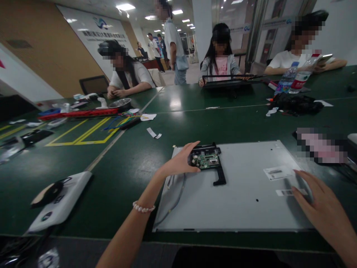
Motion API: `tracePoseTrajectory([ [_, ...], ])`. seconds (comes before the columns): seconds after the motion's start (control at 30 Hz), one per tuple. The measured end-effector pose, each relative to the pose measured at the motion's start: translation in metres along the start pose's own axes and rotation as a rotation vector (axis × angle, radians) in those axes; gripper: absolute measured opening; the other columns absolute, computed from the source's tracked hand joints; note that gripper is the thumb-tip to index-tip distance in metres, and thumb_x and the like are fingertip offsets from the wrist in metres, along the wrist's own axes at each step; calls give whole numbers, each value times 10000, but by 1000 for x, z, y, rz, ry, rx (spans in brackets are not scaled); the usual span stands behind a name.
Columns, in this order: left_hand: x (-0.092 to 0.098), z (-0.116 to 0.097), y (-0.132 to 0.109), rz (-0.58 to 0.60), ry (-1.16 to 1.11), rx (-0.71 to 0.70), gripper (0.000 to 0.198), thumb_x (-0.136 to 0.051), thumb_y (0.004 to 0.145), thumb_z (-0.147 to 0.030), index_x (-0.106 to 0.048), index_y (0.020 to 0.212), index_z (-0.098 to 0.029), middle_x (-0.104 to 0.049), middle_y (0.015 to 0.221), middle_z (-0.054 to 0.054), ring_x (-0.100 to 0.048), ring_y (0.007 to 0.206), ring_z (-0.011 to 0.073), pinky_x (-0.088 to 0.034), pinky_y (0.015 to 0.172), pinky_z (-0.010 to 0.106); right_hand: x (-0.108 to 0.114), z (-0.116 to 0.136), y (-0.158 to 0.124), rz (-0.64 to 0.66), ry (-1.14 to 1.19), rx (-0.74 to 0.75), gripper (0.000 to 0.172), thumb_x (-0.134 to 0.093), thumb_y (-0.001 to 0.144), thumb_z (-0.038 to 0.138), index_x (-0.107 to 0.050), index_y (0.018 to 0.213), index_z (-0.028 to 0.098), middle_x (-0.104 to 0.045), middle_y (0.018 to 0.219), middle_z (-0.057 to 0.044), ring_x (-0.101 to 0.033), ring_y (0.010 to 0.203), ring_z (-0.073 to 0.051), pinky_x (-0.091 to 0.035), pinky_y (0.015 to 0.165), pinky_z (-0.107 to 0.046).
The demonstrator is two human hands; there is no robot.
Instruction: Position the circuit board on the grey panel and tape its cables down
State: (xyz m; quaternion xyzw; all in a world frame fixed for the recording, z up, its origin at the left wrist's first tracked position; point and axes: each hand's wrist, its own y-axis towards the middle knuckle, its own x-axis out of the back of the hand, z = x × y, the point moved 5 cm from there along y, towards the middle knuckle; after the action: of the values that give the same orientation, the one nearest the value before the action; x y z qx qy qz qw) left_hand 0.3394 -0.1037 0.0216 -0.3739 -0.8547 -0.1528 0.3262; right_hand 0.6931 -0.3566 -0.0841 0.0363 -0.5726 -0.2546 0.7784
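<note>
A person sits at a dark green counter (125, 163) and works on a large grey metal panel (240, 186), the back of a flat screen, which lies flat at the near edge, right of centre. The left hand (180, 163), a pearl bracelet (143, 208) at its wrist, reaches to the panel's far left corner, where its fingers and thumb are closed around the left end of a small green circuit board (206, 160) that sits in a black plastic bracket (219, 175). The right hand (323, 208) rests with fingers spread and flat on the near right part of the panel, just beside two white labels (279, 173). A thin grey cable (175, 201) trails along the panel's left side. The board looks light, stiff and fragile, best taken by its edges rather than its parts; the panel looks broad, thin and smooth, likely to slide on the counter unless steadied, and would want a grip at two opposite edges. To the near left lies a white device with a black strap (57, 201). Farther off are yellow floor-style markings (83, 134), a red bar (80, 113), scraps of white tape (154, 133) and two water bottles (292, 78). Other people sit along the far side of the counter, and one stands behind them.
</note>
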Motion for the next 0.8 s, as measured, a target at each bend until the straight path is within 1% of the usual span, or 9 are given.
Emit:
tracePoseTrajectory([
  [0.13,-9,-10,1,-5,8,-24,973,-784,613,-336,-401,1491,-165,-390,1519,166,-338,1400,374,-226,1171,495,1,3,0,-9,-1,8,573,-435,918,494,-461,1399,183,-524,1392,-163,-524,1252,-368,-435,1027,-565],
  [0.27,-26,-24,5,35,39,-75,1043,-785,611,-368,-320,1527,-188,-374,1522,169,-335,1400,382,-225,1163,547,3,6,2,-16,14,10,541,-448,918,481,-484,1374,192,-535,1379,-160,-532,1244,-367,-445,1014,-570],
  [0.37,-40,-36,5,56,79,-109,1075,-787,618,-392,-269,1542,-205,-351,1525,174,-339,1395,384,-251,1146,579,4,6,3,-29,29,0,532,-458,912,481,-495,1363,201,-537,1376,-158,-538,1236,-371,-446,1011,-577],
  [0.47,-54,-44,4,65,64,-116,1074,-775,643,-407,-231,1552,-226,-347,1511,176,-360,1378,393,-282,1129,599,3,5,3,-24,27,-2,533,-463,911,476,-488,1374,211,-533,1378,-157,-537,1235,-374,-446,1007,-581],
  [0.57,-65,-45,4,85,33,-113,1092,-778,639,-411,-213,1556,-230,-370,1472,176,-400,1344,395,-310,1118,605,4,6,2,-21,19,10,533,-458,916,473,-480,1383,216,-526,1384,-158,-527,1244,-379,-440,1009,-589],
  [0.63,-71,-43,5,89,16,-109,1093,-783,642,-406,-212,1554,-213,-361,1470,178,-402,1342,384,-310,1132,584,5,7,2,-21,18,16,534,-455,919,473,-478,1385,212,-521,1388,-161,-519,1254,-379,-436,1013,-587],
  [0.73,-76,-38,5,73,-1,-107,1063,-778,662,-404,-231,1543,-170,-305,1513,190,-345,1385,379,-283,1163,548,7,10,3,-25,13,10,532,-450,924,469,-479,1383,202,-522,1385,-164,-510,1262,-376,-431,1022,-582],
  [0.8,-79,-35,4,53,-1,-111,1041,-768,676,-412,-241,1538,-162,-268,1540,191,-295,1416,384,-257,1177,545,9,13,3,-20,10,7,530,-444,930,463,-474,1388,199,-518,1390,-163,-507,1266,-370,-426,1033,-576],
])
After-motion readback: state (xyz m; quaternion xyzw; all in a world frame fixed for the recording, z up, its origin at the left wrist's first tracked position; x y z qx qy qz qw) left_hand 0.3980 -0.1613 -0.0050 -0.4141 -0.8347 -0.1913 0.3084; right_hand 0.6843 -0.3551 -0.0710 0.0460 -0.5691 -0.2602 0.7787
